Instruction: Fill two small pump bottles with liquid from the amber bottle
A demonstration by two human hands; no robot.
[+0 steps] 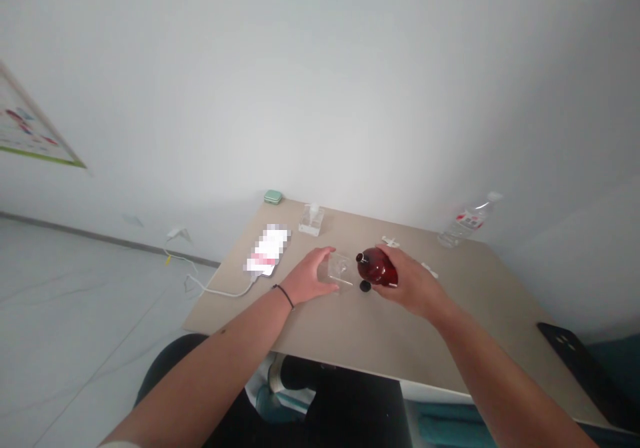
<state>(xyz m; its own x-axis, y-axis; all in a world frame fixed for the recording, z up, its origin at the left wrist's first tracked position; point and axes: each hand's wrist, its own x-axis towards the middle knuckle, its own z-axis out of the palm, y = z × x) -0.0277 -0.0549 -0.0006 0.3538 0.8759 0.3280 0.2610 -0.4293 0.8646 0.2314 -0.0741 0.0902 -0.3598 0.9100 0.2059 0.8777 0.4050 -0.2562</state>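
The red-brown bottle (377,267) lies tipped in the right hand (407,281), fingers curled around its body, its open neck pointing left at the clear cup (339,271), which the left hand (310,277) clasps. Its black cap (365,287) lies just near of it. Pouring well probably means steadying the cup and tilting slowly. Around them, the beige table (375,335) also carries a phone (267,251) at left and a water bottle (465,221) far right, against a white wall (320,88).

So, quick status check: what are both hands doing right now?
Left hand cupped around clear cup on table. Right hand holds brown bottle, tilted, mouth toward cup. Black cap lies between them; nothing blocking.
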